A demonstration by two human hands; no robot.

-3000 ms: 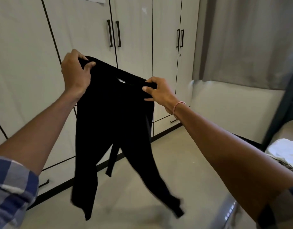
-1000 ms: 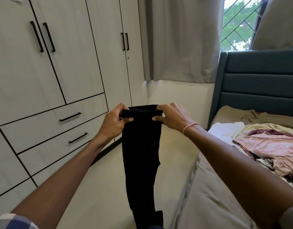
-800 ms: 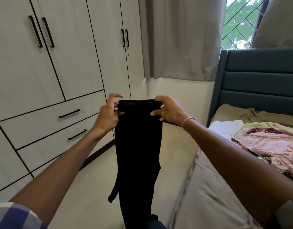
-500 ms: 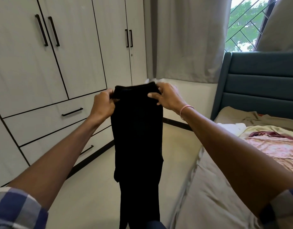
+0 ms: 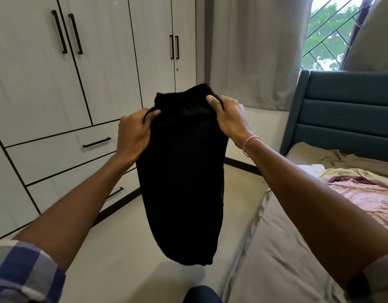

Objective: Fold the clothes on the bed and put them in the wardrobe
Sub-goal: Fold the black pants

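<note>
One white wardrobe (image 5: 31, 84) stood across the floor (image 5: 123, 270) from the bed (image 5: 276, 270), and the folded black garment (image 5: 184, 182) hung in the air beside the bed. The left hand (image 5: 134, 132) clutched its upper left edge and the right hand (image 5: 230, 119) its upper right edge, with it drooping between and below them.

Daylight from the window (image 5: 333, 33) lights the room softly; wide-angle edges bend.
</note>
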